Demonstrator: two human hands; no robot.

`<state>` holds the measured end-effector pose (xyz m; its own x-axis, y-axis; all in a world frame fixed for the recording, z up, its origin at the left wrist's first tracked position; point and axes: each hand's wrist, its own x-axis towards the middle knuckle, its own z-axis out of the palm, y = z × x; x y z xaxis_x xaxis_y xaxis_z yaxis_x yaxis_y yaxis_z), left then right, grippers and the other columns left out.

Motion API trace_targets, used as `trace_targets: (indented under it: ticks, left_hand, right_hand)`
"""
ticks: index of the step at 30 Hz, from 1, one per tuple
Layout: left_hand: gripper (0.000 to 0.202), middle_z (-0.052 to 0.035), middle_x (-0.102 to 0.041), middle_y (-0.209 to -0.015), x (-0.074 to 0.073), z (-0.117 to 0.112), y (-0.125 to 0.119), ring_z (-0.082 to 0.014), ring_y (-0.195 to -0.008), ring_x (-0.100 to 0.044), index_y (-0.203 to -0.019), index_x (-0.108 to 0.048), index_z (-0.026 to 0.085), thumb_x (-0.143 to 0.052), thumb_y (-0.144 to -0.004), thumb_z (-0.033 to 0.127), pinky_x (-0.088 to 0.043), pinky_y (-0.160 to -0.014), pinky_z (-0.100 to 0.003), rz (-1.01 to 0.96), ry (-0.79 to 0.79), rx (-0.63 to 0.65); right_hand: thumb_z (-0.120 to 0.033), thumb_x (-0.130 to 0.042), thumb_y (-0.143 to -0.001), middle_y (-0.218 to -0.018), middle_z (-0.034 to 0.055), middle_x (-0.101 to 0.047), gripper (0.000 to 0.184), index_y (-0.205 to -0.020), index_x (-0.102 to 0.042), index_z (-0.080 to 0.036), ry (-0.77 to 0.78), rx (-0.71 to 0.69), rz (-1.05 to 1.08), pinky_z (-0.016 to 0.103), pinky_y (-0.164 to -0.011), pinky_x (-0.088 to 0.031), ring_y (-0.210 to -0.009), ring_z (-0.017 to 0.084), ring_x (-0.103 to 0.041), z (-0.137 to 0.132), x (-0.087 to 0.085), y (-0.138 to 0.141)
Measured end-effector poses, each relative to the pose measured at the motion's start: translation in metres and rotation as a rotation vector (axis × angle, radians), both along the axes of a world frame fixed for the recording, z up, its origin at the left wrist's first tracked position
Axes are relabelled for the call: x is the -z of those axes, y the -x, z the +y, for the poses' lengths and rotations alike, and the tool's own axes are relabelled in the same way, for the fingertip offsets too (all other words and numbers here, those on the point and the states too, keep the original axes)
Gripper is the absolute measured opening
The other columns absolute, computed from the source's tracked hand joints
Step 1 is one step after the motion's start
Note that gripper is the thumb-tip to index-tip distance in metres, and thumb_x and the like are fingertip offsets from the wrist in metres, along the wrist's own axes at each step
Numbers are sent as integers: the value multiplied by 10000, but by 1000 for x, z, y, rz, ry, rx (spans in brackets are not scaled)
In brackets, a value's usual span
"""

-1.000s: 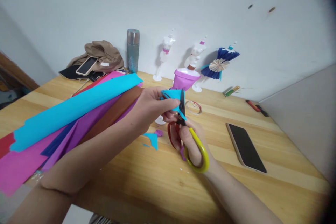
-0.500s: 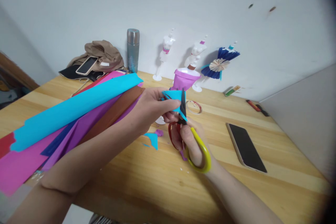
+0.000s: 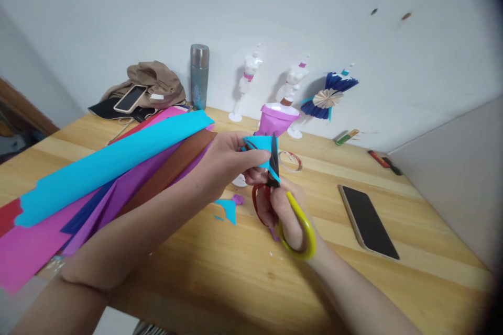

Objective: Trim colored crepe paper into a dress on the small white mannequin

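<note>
My left hand (image 3: 228, 159) pinches a small folded piece of light blue paper (image 3: 260, 144) above the wooden table (image 3: 243, 267). My right hand (image 3: 285, 212) grips scissors (image 3: 288, 214) with one yellow and one red handle loop. Their dark blades point upward into the blue paper's right edge. A blue paper offcut (image 3: 228, 210) and a small purple scrap (image 3: 238, 199) lie on the table just under my hands.
Long coloured paper sheets (image 3: 110, 167) fan out at left, light blue on top. A phone (image 3: 368, 220) lies at right. Behind stand a purple paper cup shape (image 3: 277, 119), white figurines (image 3: 247, 84), a blue paper fan (image 3: 330, 94), a tape roll (image 3: 293, 159), a metal bottle (image 3: 199, 76) and a bag with another phone (image 3: 151, 84).
The scissors have shifted slightly up into the blue paper and the blades have closed a little. My left hand keeps its hold almost unmoved.
</note>
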<state>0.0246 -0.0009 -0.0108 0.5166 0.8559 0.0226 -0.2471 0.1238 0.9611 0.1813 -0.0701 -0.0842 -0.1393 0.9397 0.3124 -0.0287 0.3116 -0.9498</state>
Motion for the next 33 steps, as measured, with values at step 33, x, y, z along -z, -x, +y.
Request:
trace_targets:
  ticks: [33]
  left_hand:
    - [189, -11, -619, -525, -4, 9, 9, -96, -478, -584, -589, -640, 146, -756, -731, 192, -465, -527, -207, 36, -22, 13]
  right_hand:
    - [-799, -567, -993, -483, -108, -406, 597, -1080, -701, -223, 90, -16, -41, 269, -364, -211, -327, 99, -297, -3, -13, 2]
